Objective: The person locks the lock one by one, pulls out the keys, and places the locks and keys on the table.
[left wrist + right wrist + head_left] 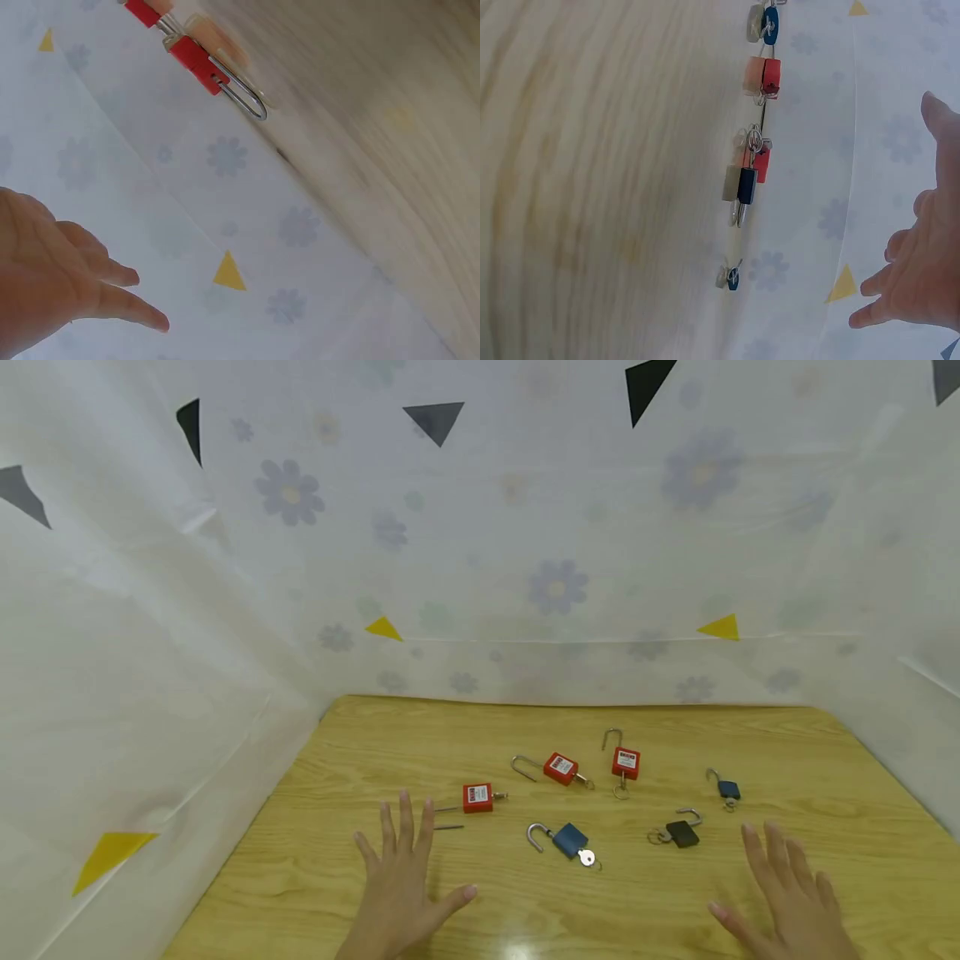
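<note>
My left hand [401,889] is spread, fingers straight and holding nothing, in front of a red padlock [477,797] whose shackle its fingers partly overlap in the head view. My right hand [791,893] is likewise spread and holds nothing, nearest a small blue padlock [728,789] and a black padlock [682,834]. Between the hands lies a larger blue padlock [571,841] with a key in it. Farther back are a second red padlock [561,768] and a third red padlock [626,763]. All the shackles stand open, with keys or rings attached.
The padlocks lie on a wood-grain table [315,852]. A pale flowered sheet [480,543] with black, grey and yellow triangles hangs along the back and both sides of the table.
</note>
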The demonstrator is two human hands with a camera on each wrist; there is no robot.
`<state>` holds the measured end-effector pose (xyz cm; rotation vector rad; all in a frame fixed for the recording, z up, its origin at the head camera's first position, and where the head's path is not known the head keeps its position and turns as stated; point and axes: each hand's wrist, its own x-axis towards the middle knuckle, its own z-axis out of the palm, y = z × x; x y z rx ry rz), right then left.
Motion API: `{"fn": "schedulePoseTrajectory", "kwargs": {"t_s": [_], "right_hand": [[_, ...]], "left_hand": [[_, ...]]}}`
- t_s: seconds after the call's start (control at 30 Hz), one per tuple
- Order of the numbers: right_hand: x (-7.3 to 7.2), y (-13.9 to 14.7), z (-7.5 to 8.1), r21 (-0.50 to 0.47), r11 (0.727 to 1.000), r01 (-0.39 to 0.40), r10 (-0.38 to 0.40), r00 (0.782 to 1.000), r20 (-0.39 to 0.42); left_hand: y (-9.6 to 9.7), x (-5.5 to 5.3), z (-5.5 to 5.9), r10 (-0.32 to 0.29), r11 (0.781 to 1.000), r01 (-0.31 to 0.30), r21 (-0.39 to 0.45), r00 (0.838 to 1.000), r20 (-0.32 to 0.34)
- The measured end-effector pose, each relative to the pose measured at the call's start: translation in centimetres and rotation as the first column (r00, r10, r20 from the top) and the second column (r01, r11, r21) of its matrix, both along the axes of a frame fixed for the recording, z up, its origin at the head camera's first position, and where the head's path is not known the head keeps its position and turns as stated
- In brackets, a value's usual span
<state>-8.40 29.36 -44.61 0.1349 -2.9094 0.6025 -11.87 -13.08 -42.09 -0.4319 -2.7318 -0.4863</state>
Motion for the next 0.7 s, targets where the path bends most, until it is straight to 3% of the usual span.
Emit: {"fn": "schedulePoseTrajectory", "kwargs": {"t_s": [0.23,0.33,0.43,0.57,0.7], "right_hand": [[-0.5,-1.0,0.4,-0.129,0.988,-0.082,0.084,0.996,0.007],[-0.6,-1.6,0.9,-0.124,0.988,-0.086,0.083,0.996,-0.030],[-0.8,-2.0,1.5,-0.136,0.989,-0.063,0.064,0.998,0.005],[-1.4,-2.8,2.2,-0.216,0.976,-0.006,0.030,0.993,0.110],[-2.1,-3.7,2.5,-0.342,0.939,0.022,0.041,0.983,0.178]], "left_hand": [[0.6,0.1,0.3,0.005,0.997,-0.006,0.074,1.000,0.005],[0.8,0.2,0.4,-0.006,0.990,0.006,0.143,1.000,-0.002],[1.1,0.2,0.5,-0.024,0.971,0.017,0.238,0.999,0.028],[1.7,0.2,0.9,-0.074,0.913,0.017,0.406,0.990,0.124],[2.3,0.0,1.2,-0.174,0.819,0.017,0.573,0.960,0.220]]}}
